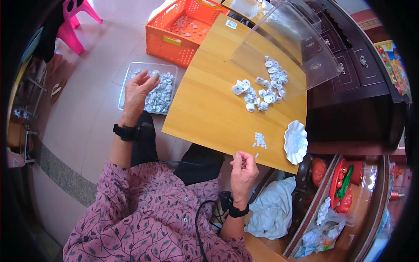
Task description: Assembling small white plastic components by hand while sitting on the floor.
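My left hand (139, 92) is above a clear plastic tub (123, 102), its fingers and thumb apart. Many small white and grey round plastic parts (160, 97) fill that tub. At the near edge of the wooden table, my right hand (244, 171) is closed, thumb against curled fingers; whatever they hold is hidden. Just beyond it lies a little heap of small white pegs (260, 140). Farther back on the tabletop is a loose pile of white round plastic parts (263, 91). A white scalloped dish (290, 150) with small pale pieces sits at the table's right edge.
An orange perforated crate (171, 47) with scattered small parts stands beyond the tub. A clear plastic bin (321, 72) leans over the back right of the wooden table (196, 96). Dark cabinets, a white bag (273, 207) and an open drawer flank the right; a pink stool (72, 32) is far left.
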`<state>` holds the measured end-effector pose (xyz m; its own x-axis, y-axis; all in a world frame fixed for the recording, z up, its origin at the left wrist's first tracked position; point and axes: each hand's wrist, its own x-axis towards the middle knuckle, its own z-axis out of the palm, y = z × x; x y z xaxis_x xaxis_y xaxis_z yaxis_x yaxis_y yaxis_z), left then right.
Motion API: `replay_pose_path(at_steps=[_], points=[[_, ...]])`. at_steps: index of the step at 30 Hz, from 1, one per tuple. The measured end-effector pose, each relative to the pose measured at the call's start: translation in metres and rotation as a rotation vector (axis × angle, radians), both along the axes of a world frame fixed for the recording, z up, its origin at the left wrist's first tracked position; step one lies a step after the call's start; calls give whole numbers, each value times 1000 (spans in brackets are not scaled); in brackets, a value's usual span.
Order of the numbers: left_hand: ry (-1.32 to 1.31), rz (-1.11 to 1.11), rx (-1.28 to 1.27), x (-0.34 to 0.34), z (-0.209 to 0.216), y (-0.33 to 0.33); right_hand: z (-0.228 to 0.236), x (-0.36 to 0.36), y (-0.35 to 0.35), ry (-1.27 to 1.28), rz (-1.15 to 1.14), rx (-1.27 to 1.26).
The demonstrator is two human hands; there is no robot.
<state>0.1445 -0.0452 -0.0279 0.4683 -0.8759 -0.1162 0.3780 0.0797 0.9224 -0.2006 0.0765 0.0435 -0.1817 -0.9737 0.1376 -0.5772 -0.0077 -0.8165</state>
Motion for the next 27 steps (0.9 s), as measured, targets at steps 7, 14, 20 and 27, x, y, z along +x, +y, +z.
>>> replay_pose_path(at_steps=[7,14,20,27], points=[[-92,-81,32,-28,11,14,-9,-30,-16,370,-113,-178],[-154,-405,66,-110,51,52,-11,-39,-19,618,-222,-190],[-393,-477,-53,-147,42,64,-16,-55,-4,650,-224,-150],[-487,-524,-11,-151,53,49,-4,-49,2,823,-78,-129]])
